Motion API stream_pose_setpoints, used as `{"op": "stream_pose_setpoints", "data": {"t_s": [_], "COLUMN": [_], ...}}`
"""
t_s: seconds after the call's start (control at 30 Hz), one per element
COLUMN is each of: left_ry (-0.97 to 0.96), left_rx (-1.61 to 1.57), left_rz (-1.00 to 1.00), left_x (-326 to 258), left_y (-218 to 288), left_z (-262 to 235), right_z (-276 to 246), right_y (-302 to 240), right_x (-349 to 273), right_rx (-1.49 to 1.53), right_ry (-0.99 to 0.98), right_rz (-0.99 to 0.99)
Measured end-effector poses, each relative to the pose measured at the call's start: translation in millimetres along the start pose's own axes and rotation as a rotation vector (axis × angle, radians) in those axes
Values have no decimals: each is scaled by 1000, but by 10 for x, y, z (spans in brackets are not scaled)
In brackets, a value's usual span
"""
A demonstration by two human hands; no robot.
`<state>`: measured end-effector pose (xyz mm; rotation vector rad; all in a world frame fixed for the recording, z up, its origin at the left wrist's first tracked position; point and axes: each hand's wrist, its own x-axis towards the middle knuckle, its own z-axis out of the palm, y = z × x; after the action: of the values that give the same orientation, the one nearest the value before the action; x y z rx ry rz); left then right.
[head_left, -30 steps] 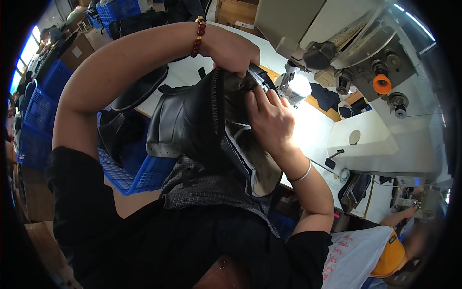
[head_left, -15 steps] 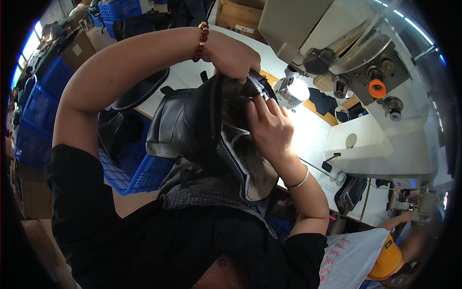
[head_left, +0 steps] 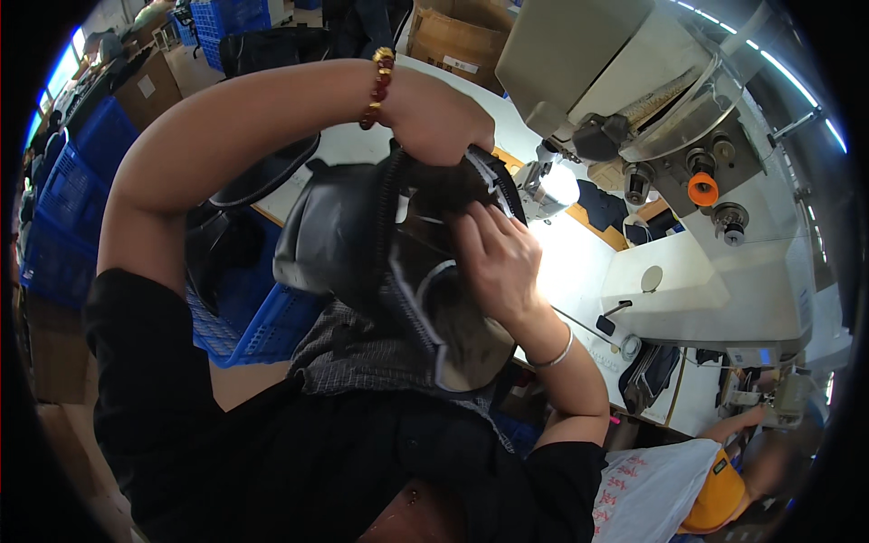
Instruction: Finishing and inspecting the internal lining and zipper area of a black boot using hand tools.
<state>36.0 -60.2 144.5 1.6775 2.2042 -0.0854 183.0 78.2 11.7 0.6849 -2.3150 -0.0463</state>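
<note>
A black leather boot upper point(head_left: 330, 226) with a zip along its edges and a brownish lining point(head_left: 466, 317) hangs opened out in front of my chest. My left hand point(head_left: 444, 118) reaches over from above and is closed on its top edge; the fingertips are hidden behind the leather. Just below and to the right, my right hand point(head_left: 498, 258) has its fingers curled against the inside, by a white-edged strip near the zip. The fingertips of that hand are partly hidden in the lining.
A sewing machine point(head_left: 715, 271) stands on the right of the white table point(head_left: 579, 258), its lamp-lit head close to my hands. A blue basket point(head_left: 272, 330) with black boot pieces is at my left. Lower right, a person in a yellow garment point(head_left: 715, 502) works at another machine.
The boot upper has turned and its opening faces me more, showing more lining. My right hand has shifted slightly left and down along the edge. My left hand keeps its grip.
</note>
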Motion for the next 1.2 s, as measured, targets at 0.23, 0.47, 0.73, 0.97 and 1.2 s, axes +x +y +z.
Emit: {"op": "stream_pose_setpoints", "data": {"t_s": [0.23,0.47,0.73,0.97,1.2], "left_ry": [597,1193,1239,1339,1017], "left_rx": [532,507,231,382,-792], "left_rz": [19,145,46,253,-27], "left_x": [-785,-691,-386,-329,-293], "left_y": [525,272,40,51,241], "left_z": [319,1332,1584,1927,2750], "right_z": [-158,277,212,424,448], "right_y": [-91,-287,-296,-459,-532], "right_x": [-200,-621,-695,-968,-1005], "right_rx": [183,307,484,519,421], "right_ry": [459,309,75,79,125], "right_rz": [418,272,371,466,427]}}
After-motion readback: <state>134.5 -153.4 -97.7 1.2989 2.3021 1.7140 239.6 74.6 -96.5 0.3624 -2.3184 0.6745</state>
